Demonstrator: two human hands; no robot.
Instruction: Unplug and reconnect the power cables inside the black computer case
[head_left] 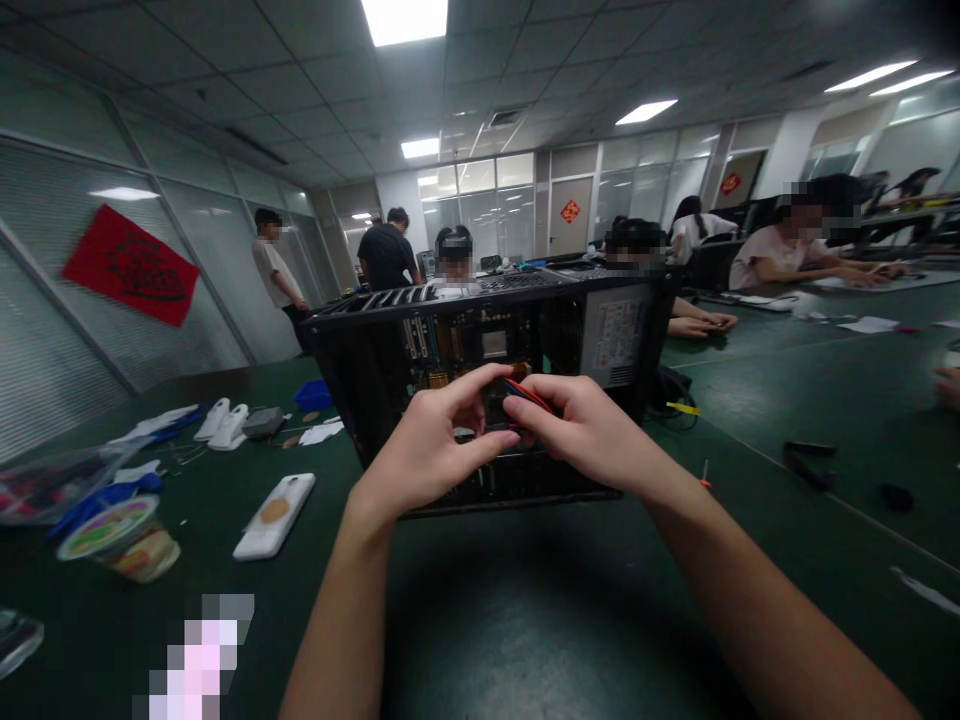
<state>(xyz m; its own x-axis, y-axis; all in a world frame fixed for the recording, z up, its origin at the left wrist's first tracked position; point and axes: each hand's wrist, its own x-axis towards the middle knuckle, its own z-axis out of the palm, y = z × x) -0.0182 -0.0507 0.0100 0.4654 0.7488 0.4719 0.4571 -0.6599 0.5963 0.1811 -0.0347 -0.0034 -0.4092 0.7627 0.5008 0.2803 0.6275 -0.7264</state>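
An open black computer case stands on the green table in front of me, its inside facing me. Within it are a motherboard and a power supply with a white label. My right hand is closed, thumb and fingers pinched round a bundle of red and dark wires. Curved towards the wires, my left hand holds its thumb and index finger apart. Whether its other fingers touch anything inside the case is hard to tell. The wires' far ends are hidden.
To the left lie a white phone-like device, a plastic cup, a blue tray and a clear plastic bag. Dark straps and an orange-based tool lie to the right. Several people sit or stand beyond.
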